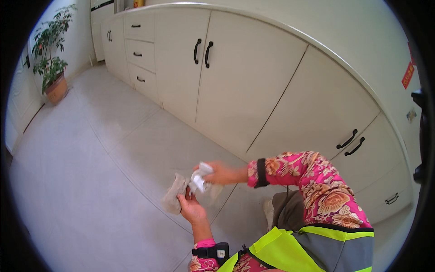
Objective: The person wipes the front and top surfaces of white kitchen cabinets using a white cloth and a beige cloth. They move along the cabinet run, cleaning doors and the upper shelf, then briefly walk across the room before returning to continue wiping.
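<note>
My left hand (193, 206), low in the middle of the head view, grips a greyish-beige cloth (175, 195) that hangs out to the left of the fingers. Just above and to the right, my right hand (217, 172) is closed on a crumpled white piece (200, 178), thin like tissue or plastic; which of the two I cannot tell. The white piece is close beside the cloth, and motion blurs both. Both hands are above the grey tiled floor (119, 204).
Cream cabinets (251, 78) with black handles run along the wall from upper left to lower right. A potted plant (57, 89) stands at the upper left by a white door (25, 95). My shoe (268, 212) and bent knee are at the lower right.
</note>
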`<state>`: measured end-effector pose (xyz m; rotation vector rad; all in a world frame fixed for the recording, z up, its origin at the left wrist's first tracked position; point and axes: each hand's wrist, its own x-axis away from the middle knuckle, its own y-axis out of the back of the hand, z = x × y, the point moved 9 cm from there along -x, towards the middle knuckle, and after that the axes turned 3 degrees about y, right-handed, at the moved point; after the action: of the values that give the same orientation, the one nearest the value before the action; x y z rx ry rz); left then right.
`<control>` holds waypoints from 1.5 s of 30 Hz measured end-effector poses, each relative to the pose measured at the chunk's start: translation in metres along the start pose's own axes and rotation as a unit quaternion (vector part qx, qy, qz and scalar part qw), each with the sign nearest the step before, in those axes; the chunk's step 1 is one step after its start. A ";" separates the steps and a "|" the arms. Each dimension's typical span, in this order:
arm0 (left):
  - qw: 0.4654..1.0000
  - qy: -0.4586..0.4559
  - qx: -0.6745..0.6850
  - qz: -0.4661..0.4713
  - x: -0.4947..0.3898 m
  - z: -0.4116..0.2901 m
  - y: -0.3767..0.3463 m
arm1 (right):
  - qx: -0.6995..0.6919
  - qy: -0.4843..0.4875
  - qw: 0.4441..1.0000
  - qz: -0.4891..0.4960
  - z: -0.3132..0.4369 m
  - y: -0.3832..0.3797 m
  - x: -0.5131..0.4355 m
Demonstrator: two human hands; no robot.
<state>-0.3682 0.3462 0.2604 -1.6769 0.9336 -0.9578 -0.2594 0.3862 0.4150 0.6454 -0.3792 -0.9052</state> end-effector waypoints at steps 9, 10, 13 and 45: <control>0.997 0.066 -0.035 -0.017 -0.024 0.003 0.039 | 0.698 0.243 0.575 -0.351 0.154 0.265 0.063; 0.997 0.072 -0.036 -0.007 -0.023 0.003 0.039 | 0.747 0.209 0.543 -0.321 0.149 0.273 0.064; 0.996 0.068 -0.051 -0.034 -0.024 0.000 0.043 | 0.813 0.169 0.485 -0.275 0.120 0.281 0.053; 0.955 0.104 -0.278 0.013 0.085 -0.086 -0.006 | 0.728 0.206 0.649 -0.087 -0.031 0.163 -0.024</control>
<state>-0.4114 0.2407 0.3016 -2.0427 1.4645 -0.9164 -0.1579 0.4904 0.4988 2.3850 -0.6014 -0.4103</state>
